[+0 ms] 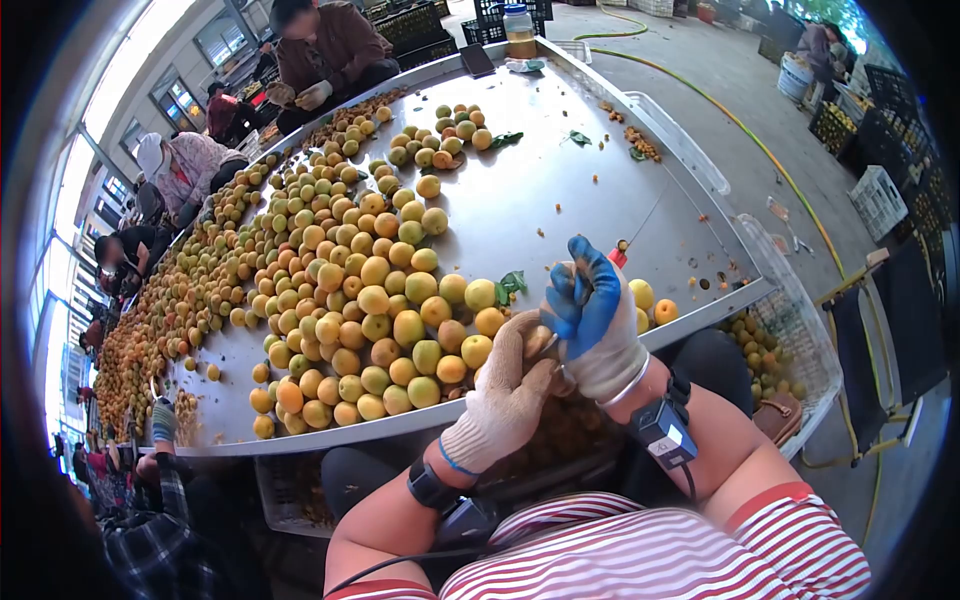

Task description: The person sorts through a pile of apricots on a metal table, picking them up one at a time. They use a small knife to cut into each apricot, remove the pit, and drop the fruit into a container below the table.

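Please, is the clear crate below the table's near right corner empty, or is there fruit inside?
Not empty: several pieces of fruit show inside the crate. Whether it is full, I cannot tell.

1. Wearer's hands: 2, left hand [505,395] + right hand [598,325].
2. Gloves on wearer: 2.
3. Wrist boxes [668,438]: 2, one per arm.
4. Fruit [375,298]: too many to count; 3 visible just right of right hand.
5. Metal table [560,150]: 1.
6. Jar [519,32]: 1.
7. Dark slab [478,60]: 1.
8. White bucket [795,77]: 1.
9. Co-workers [340,45]: at least 5, far ones unclear.
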A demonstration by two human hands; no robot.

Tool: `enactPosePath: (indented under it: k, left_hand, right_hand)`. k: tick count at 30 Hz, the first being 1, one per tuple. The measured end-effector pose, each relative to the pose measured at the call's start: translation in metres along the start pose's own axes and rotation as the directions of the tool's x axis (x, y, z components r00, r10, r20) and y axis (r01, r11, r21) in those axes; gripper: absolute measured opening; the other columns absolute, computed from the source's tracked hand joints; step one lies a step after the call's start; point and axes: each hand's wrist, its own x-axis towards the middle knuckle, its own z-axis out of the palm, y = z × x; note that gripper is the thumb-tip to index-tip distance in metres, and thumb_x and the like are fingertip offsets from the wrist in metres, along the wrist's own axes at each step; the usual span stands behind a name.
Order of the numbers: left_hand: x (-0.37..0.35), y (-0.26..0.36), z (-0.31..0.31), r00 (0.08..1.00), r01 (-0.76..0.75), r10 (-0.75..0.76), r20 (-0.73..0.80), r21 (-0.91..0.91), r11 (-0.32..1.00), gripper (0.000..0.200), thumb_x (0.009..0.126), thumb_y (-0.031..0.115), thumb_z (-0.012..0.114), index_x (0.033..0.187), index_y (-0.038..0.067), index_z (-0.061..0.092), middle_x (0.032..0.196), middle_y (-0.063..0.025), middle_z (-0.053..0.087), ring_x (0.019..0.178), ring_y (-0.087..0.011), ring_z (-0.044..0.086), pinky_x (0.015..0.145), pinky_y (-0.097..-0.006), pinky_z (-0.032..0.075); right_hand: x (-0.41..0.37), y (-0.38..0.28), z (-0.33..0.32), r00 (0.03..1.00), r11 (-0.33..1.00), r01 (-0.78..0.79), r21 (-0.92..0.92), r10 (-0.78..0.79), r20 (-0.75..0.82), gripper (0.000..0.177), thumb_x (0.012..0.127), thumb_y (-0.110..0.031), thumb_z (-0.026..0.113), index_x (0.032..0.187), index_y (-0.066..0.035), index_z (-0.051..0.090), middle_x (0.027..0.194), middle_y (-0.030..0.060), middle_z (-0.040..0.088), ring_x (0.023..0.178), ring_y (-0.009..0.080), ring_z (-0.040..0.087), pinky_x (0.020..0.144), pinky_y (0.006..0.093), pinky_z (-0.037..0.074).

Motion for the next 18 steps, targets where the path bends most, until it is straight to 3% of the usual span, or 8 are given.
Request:
enactPosePath:
  k: [5, 6, 8, 11, 14, 15, 17, 18]
  left_hand:
    - [-0.003, -0.001, 0.009, 0.999, -0.002, 0.0, -0.037, -0.063, 0.998, 0.045, 0.1, 0.001, 0.047, 0.143, 0.001, 0.035, 0.104, -0.0078, 0.059, 0.084, -0.0125, 0.061, 0.083, -0.0284, 0.051]
    - [-0.001, -0.005, 0.011, 0.999, -0.036, 0.035, -0.025, -0.013, 0.999, 0.044, 0.101, 0.006, 0.046, 0.143, 0.001, 0.036, 0.1, -0.0072, 0.06, 0.082, -0.0129, 0.061, 0.078, -0.0274, 0.051]
    - [-0.001, -0.005, 0.011, 0.997, -0.07, 0.07, -0.011, 0.043, 0.997, 0.043, 0.103, 0.012, 0.045, 0.144, 0.002, 0.037, 0.097, -0.0065, 0.06, 0.08, -0.0133, 0.061, 0.074, -0.0264, 0.051]
    - [0.006, 0.011, 0.003, 0.99, 0.076, -0.084, -0.115, -0.071, 0.995, 0.035, 0.106, 0.016, 0.045, 0.138, 0.002, 0.048, 0.099, -0.006, 0.062, 0.075, -0.0101, 0.061, 0.068, -0.023, 0.052]
    - [0.012, 0.009, -0.015, 0.981, 0.055, -0.037, -0.193, 0.09, 0.994, 0.029, 0.106, 0.022, 0.05, 0.123, 0.001, 0.061, 0.096, -0.0027, 0.066, 0.075, -0.0073, 0.06, 0.063, -0.0201, 0.051]
    - [0.015, 0.009, -0.02, 0.981, 0.057, -0.039, -0.191, 0.09, 0.994, 0.029, 0.106, 0.022, 0.05, 0.123, 0.001, 0.061, 0.096, -0.0027, 0.066, 0.075, -0.0073, 0.06, 0.063, -0.0201, 0.051]
    - [0.019, 0.008, -0.029, 0.971, 0.042, 0.067, -0.229, 0.44, 0.897, 0.024, 0.102, 0.02, 0.058, 0.113, 0.002, 0.068, 0.092, -0.0069, 0.07, 0.08, -0.0114, 0.065, 0.067, -0.0271, 0.053]
    - [0.022, 0.006, -0.032, 0.967, 0.017, 0.099, -0.233, 0.447, 0.894, 0.025, 0.098, 0.024, 0.064, 0.109, 0.003, 0.07, 0.086, -0.011, 0.072, 0.08, -0.0169, 0.068, 0.071, -0.031, 0.054]
  right_hand:
    - [0.011, -0.004, 0.001, 0.983, 0.991, -0.032, 0.133, 0.055, -0.176, 0.035, 0.1, -0.029, 0.056, 0.071, -0.016, 0.04, 0.063, -0.001, 0.038, 0.048, 0.0121, 0.033, 0.044, 0.0269, 0.028]
    - [0.017, -0.004, -0.003, 0.996, 0.983, -0.027, 0.184, 0.041, -0.075, 0.037, 0.1, -0.03, 0.056, 0.067, -0.017, 0.043, 0.061, -0.001, 0.035, 0.046, 0.0123, 0.029, 0.043, 0.0281, 0.028]
    - [0.021, -0.007, -0.007, 0.996, 0.981, -0.011, 0.193, 0.027, -0.083, 0.038, 0.1, -0.029, 0.057, 0.067, -0.017, 0.042, 0.062, -0.0011, 0.034, 0.047, 0.0121, 0.029, 0.043, 0.0282, 0.028]
    - [0.021, -0.02, -0.002, 0.994, 0.977, 0.013, 0.214, 0.011, -0.109, 0.039, 0.098, -0.029, 0.06, 0.067, -0.016, 0.041, 0.064, -0.0007, 0.036, 0.048, 0.0122, 0.03, 0.043, 0.0284, 0.029]
    - [0.012, -0.036, 0.011, 0.977, 0.989, 0.134, -0.054, -0.141, -0.16, 0.04, 0.095, -0.032, 0.066, 0.067, -0.016, 0.044, 0.065, 0.0012, 0.047, 0.049, 0.0131, 0.039, 0.045, 0.0281, 0.033]
    - [0.013, -0.036, 0.009, 0.976, 0.989, 0.135, -0.054, -0.142, -0.163, 0.04, 0.095, -0.032, 0.066, 0.067, -0.016, 0.044, 0.065, 0.0012, 0.047, 0.049, 0.0131, 0.039, 0.045, 0.0281, 0.033]
    - [0.015, -0.037, 0.002, 0.977, 0.939, 0.164, -0.304, -0.198, -0.085, 0.038, 0.095, -0.034, 0.066, 0.068, -0.014, 0.049, 0.064, 0.0019, 0.051, 0.047, 0.0137, 0.046, 0.044, 0.0277, 0.036]
    - [0.013, -0.039, 0.0, 0.987, 0.913, 0.133, -0.386, -0.158, -0.033, 0.033, 0.095, -0.035, 0.068, 0.075, -0.01, 0.059, 0.064, 0.002, 0.056, 0.044, 0.0124, 0.051, 0.04, 0.0263, 0.039]
